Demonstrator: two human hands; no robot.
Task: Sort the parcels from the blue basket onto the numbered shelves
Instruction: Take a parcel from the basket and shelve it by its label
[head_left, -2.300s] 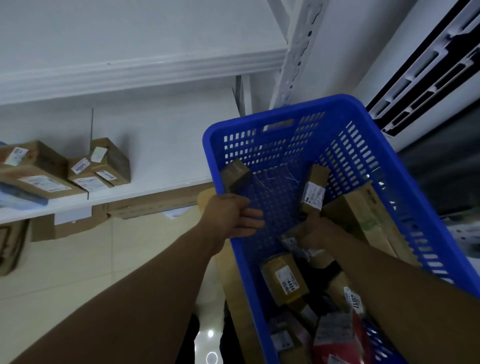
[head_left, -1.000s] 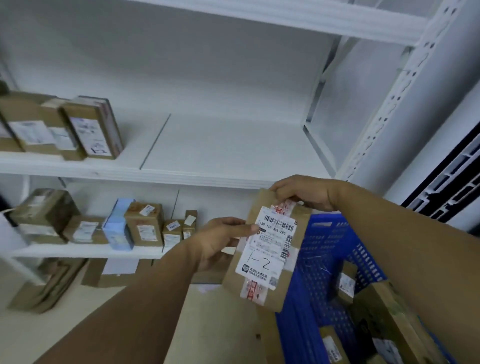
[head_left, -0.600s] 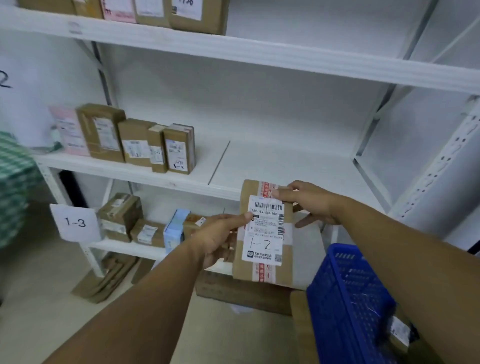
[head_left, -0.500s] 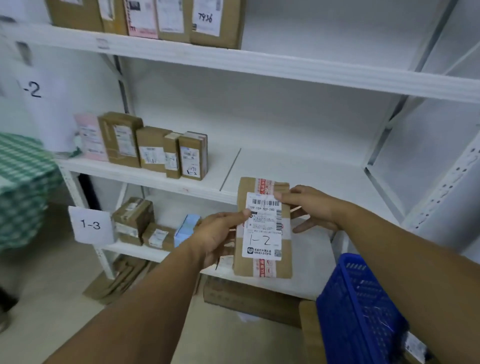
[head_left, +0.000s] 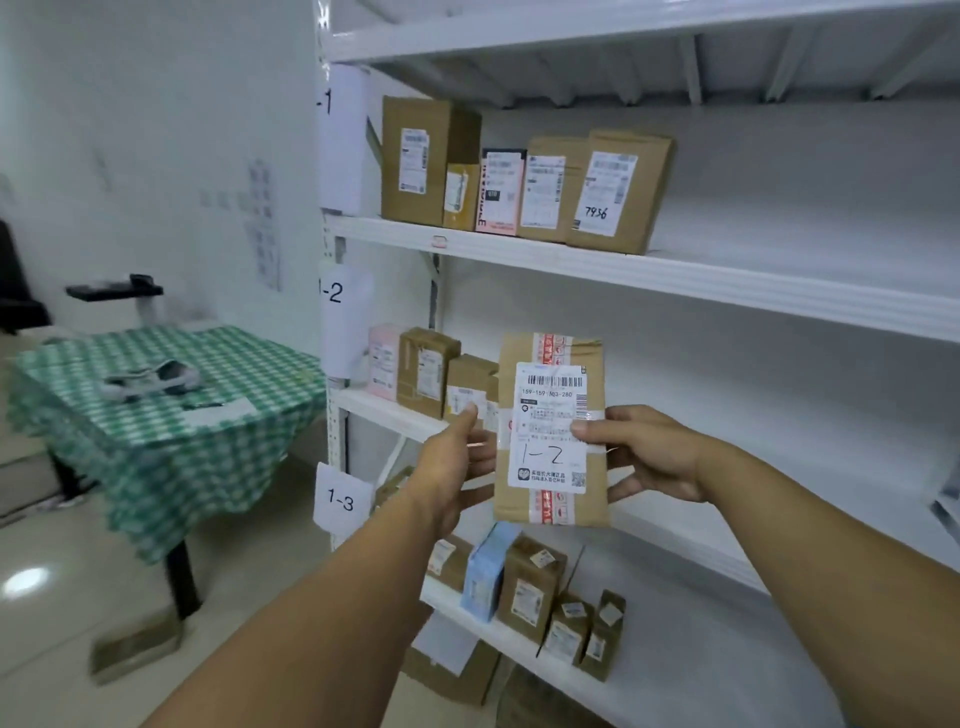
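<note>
A flat brown parcel (head_left: 550, 431) with a white label handwritten "1-2" is upright in front of the shelves. My right hand (head_left: 649, 454) grips its right edge, thumb on the label and fingers behind. My left hand (head_left: 457, 462) is at its left edge with the thumb raised off the parcel and straight fingers reaching the edge. Behind the parcel, the shelf tagged "1-2" (head_left: 332, 293) holds a row of upright parcels (head_left: 428, 371) at its left end. The blue basket is out of view.
Shelf "1-1" above carries several upright parcels (head_left: 524, 182). Shelf "1-3" (head_left: 340, 501) below holds small boxes (head_left: 524, 587). The 1-2 shelf board (head_left: 691, 545) runs on bare to the right. A table with a green checked cloth (head_left: 171, 410) stands left; cardboard (head_left: 135, 649) lies on the floor.
My view has swung left and up from the basket to the shelf labels. The parcel has moved with both hands toward shelf 1-2, and my left thumb has come off it.
</note>
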